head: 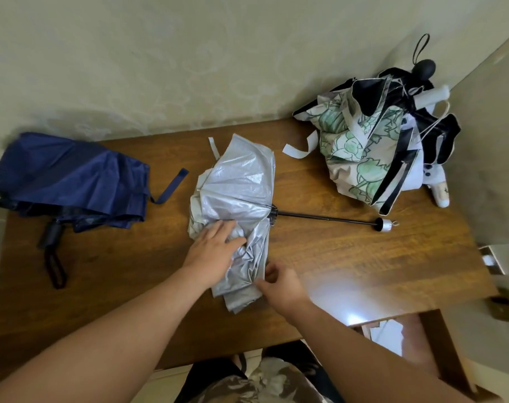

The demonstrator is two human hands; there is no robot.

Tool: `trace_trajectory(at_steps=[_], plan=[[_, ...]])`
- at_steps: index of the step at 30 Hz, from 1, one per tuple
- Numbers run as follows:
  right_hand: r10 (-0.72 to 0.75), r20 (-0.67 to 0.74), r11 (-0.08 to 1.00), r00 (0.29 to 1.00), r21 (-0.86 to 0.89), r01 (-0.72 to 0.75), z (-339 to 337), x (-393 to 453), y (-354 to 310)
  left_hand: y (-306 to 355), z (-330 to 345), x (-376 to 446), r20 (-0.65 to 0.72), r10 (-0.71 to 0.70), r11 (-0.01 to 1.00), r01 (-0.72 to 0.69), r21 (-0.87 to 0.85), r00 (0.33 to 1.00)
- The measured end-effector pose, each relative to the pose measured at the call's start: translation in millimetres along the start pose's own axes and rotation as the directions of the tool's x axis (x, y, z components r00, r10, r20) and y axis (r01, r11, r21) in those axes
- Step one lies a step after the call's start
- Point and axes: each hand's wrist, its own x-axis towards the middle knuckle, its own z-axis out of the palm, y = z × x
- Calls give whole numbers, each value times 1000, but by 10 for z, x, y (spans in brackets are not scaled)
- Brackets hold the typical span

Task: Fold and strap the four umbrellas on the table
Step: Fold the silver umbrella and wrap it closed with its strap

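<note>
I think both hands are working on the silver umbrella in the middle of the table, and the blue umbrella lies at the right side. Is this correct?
Not quite. The head view shows the blue umbrella at the left side of the table, not the right. The rest holds: the left hand rests on the silver umbrella in the middle, and the right hand touches its lower edge.

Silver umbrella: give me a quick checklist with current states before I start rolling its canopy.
1. Left hand flat on the silver umbrella canopy: ok.
2. Right hand pinching the canopy's near edge: ok.
3. Shaft collapsed: not ok, it sticks out to the right.
4. Closing strap free and reachable at the far edge: ok.
5. Panels lying in even pleats: not ok, bunched.
6. Blue umbrella and floral umbrella apart from it: ok.
</note>
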Motion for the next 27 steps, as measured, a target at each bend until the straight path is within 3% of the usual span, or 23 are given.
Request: trace_trajectory(at_steps=[3, 6, 8, 10, 13, 19, 23, 27], plan=[[-183, -61, 940, 981, -304, 157, -126, -34, 22, 35, 52, -166, -21, 25, 999, -26, -41, 999], [-520, 62, 662, 852, -602, 447, -154, -64, 88, 124, 193, -405, -37, 88, 994, -90, -55, 995], [-621, 178, 483, 764, -680, 551, -122, -47, 134, 169, 288, -509, -72, 77, 991, -85, -107, 994], [-653, 235, 398, 720, -702, 591, -87, -14, 189, 196, 344, -555, -88, 26, 982, -42, -186, 996], [-567, 195, 534, 800, -652, 538, -75, 6, 239, 210, 375, -596, -70, -26, 964, 6, -264, 997], [-447, 115, 665, 887, -621, 415, -76, -12, 229, 239, 478, -720, -24, 29, 984, -33, -178, 999], [-186, 5, 868, 983, -468, 166, 37, 77, 149, 276, 517, -760, -54, 44, 984, -53, -170, 998], [-54, -41, 903, 998, -429, 31, 157, 174, 101, 284, 539, -785, -59, 57, 981, -67, -184, 997]])
